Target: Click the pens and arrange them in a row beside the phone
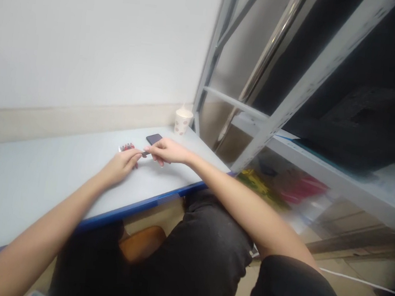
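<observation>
Over the table my left hand (123, 164) is closed, its fingertips pinched together. Facing it, my right hand (166, 151) is closed in a pinch too, thumb and forefinger pointing left. Between the two sets of fingertips shows a small dark thin piece (145, 153), too blurred to name, which both hands appear to grip. Just behind my left hand is a cluster of small red-and-dark pieces (128, 146) with a white edge at its left, partly covered by the fingers. A dark phone (154, 138) lies flat just behind my right hand.
A spotted paper cup (182, 120) with pale contents stands at the table's back right corner. The white table (48, 169) has a blue front edge and meets a wall behind. Metal shelving (275, 119) rises on the right, with bagged items underneath. My legs are under the front edge.
</observation>
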`<state>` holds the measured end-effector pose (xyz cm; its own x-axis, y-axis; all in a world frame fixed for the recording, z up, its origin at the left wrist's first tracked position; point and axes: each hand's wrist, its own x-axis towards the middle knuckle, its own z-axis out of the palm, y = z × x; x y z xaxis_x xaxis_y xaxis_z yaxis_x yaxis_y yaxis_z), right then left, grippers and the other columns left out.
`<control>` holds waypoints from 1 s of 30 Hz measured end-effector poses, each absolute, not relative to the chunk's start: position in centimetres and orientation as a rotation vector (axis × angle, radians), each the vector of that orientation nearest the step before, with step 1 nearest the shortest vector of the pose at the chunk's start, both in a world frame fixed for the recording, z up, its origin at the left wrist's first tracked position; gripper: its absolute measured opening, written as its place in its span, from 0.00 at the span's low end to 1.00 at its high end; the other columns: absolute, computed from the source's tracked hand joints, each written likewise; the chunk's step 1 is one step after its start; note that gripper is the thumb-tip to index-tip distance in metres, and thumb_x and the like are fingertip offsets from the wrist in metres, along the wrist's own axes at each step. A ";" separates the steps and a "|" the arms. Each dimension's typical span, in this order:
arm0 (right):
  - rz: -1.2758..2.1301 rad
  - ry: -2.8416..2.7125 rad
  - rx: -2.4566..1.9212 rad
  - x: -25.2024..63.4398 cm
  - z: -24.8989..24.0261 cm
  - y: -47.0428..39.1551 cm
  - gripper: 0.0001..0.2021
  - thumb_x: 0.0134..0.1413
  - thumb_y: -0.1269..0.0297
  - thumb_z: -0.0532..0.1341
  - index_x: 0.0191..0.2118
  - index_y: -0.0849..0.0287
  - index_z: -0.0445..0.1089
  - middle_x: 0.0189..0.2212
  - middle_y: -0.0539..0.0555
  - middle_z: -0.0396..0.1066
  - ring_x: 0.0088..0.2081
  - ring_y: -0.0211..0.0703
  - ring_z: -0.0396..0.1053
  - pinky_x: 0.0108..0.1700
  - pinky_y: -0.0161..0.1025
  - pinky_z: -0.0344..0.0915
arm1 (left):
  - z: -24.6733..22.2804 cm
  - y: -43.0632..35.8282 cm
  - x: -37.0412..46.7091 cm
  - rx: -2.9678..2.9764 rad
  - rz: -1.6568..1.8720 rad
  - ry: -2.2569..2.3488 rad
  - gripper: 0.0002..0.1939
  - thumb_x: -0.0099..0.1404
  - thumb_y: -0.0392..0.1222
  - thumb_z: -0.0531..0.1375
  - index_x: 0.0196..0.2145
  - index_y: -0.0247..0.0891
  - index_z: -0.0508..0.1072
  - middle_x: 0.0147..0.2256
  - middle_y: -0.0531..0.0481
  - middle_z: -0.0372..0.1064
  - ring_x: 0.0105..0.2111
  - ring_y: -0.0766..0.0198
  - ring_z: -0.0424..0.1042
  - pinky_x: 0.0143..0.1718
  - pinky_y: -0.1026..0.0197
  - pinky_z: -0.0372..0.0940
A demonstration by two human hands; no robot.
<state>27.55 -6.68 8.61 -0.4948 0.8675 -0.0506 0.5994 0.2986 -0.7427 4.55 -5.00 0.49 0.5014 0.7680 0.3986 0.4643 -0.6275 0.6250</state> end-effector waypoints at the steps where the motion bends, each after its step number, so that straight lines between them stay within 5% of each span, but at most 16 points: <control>1: 0.991 -2.236 -1.325 27.4 8.4 -6.6 0.26 0.71 0.47 0.58 0.26 0.62 0.69 0.17 0.49 0.69 0.19 0.32 0.59 0.29 0.33 0.59 | 0.6 -5.0 4.6 2.304 0.913 1.025 0.23 0.77 0.55 0.48 0.43 0.39 0.78 0.30 0.48 0.75 0.30 0.57 0.71 0.41 0.53 0.67; 11: 0.602 -2.508 -1.158 27.3 8.2 -5.9 0.19 0.73 0.55 0.57 0.30 0.60 0.68 0.25 0.50 0.70 0.25 0.36 0.64 0.34 0.34 0.57 | 1.7 -5.2 4.2 2.025 0.818 0.869 0.30 0.73 0.68 0.50 0.29 0.40 0.71 0.25 0.50 0.67 0.24 0.63 0.64 0.29 0.59 0.63; 19: 0.660 -2.455 -1.111 24.8 8.8 -7.5 0.19 0.71 0.54 0.60 0.28 0.60 0.66 0.24 0.48 0.65 0.26 0.35 0.59 0.33 0.35 0.53 | 2.4 -4.2 1.8 1.730 0.491 0.648 0.35 0.63 0.78 0.58 0.21 0.42 0.63 0.18 0.58 0.43 0.19 0.69 0.42 0.22 0.59 0.48; 25: 1.241 -2.040 -1.259 24.0 6.9 -7.1 0.30 0.71 0.42 0.57 0.21 0.58 0.59 0.17 0.43 0.51 0.21 0.32 0.47 0.27 0.34 0.48 | 0.8 -4.0 2.9 1.671 0.620 0.715 0.32 0.68 0.73 0.56 0.32 0.38 0.75 0.18 0.60 0.44 0.18 0.69 0.44 0.23 0.60 0.49; 30: 1.258 -1.832 -1.286 23.1 6.0 -6.1 0.30 0.75 0.50 0.54 0.19 0.59 0.59 0.14 0.46 0.54 0.20 0.32 0.50 0.26 0.33 0.50 | 0.7 -5.0 3.5 2.034 0.892 0.957 0.24 0.70 0.65 0.60 0.39 0.40 0.76 0.23 0.53 0.66 0.23 0.62 0.64 0.30 0.58 0.60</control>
